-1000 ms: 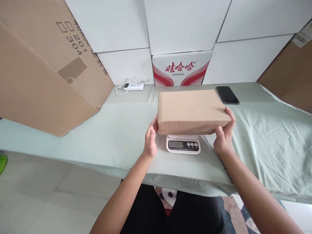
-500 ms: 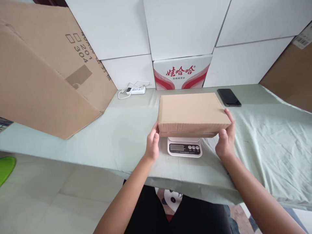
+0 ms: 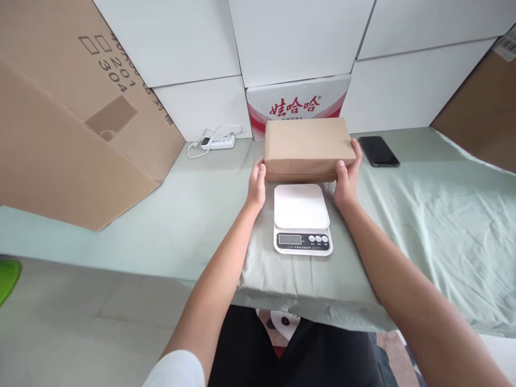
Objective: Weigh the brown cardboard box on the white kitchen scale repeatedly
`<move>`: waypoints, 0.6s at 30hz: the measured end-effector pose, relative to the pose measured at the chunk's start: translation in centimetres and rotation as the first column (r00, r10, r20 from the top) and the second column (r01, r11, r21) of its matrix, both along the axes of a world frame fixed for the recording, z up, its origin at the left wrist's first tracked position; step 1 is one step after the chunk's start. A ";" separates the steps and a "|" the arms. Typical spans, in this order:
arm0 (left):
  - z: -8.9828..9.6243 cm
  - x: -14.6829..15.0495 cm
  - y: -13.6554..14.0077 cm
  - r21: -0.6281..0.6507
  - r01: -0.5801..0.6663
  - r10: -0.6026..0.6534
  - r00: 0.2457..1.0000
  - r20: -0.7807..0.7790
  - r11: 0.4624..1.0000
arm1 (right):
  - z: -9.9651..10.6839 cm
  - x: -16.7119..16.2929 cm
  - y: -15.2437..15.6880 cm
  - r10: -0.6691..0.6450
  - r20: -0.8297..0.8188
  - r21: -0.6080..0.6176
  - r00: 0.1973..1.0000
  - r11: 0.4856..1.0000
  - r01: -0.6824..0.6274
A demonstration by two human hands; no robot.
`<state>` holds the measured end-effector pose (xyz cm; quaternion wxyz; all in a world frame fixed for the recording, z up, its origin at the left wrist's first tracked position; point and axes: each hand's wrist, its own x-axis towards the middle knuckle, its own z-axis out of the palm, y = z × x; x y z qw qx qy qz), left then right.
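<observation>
A closed brown cardboard box (image 3: 308,141) is gripped at its two ends, behind the kitchen scale. My left hand (image 3: 257,184) presses on its left end, thumb toward me and the other fingers mostly hidden. On the right end, my right hand (image 3: 347,174) has its thumb on the near face and fingers around the side. Whether the box touches the cloth I cannot tell. Between my forearms sits the white kitchen scale (image 3: 301,207), its plate bare and its display (image 3: 289,239) showing no digits.
White boxes (image 3: 201,107) line the back, one with red lettering (image 3: 296,99). A large brown carton (image 3: 80,118) leans at left, another carton (image 3: 479,102) stands at right. A white power strip with a cable (image 3: 218,142) and a black phone (image 3: 378,151) lie on the green cloth (image 3: 193,209).
Both hands have moved the cardboard box away from me, from above the scale to behind it. The scale's plate is now uncovered. The view has tilted slightly.
</observation>
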<state>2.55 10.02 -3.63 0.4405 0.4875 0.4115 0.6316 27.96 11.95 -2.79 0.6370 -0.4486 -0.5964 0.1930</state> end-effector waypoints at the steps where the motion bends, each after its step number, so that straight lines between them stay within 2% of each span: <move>1: -0.6 -0.1 0.2 -0.022 0.009 -0.009 1.000 -0.002 1.000 | -0.7 0.0 0.2 0.004 -0.003 -0.015 1.000 1.000 -0.004; 5: -1.3 -0.7 0.4 -0.111 0.011 -0.007 1.000 0.029 0.994 | -2.4 0.0 0.6 0.072 -0.022 -0.025 0.997 0.997 -0.072; 12: -0.8 -0.8 0.8 -0.137 0.016 -0.010 0.999 0.041 0.990 | -2.7 0.4 1.3 0.035 -0.012 -0.022 0.999 0.999 -0.035; 15: -0.9 -0.8 0.9 -0.134 -0.045 0.054 0.996 0.067 0.990 | -3.0 0.7 1.5 0.056 -0.017 -0.017 0.998 0.998 -0.057; 18: -0.9 -0.9 1.0 -0.181 -0.100 0.121 0.986 0.111 0.978 | -3.6 0.8 1.8 0.090 -0.090 -0.025 0.992 0.995 -0.092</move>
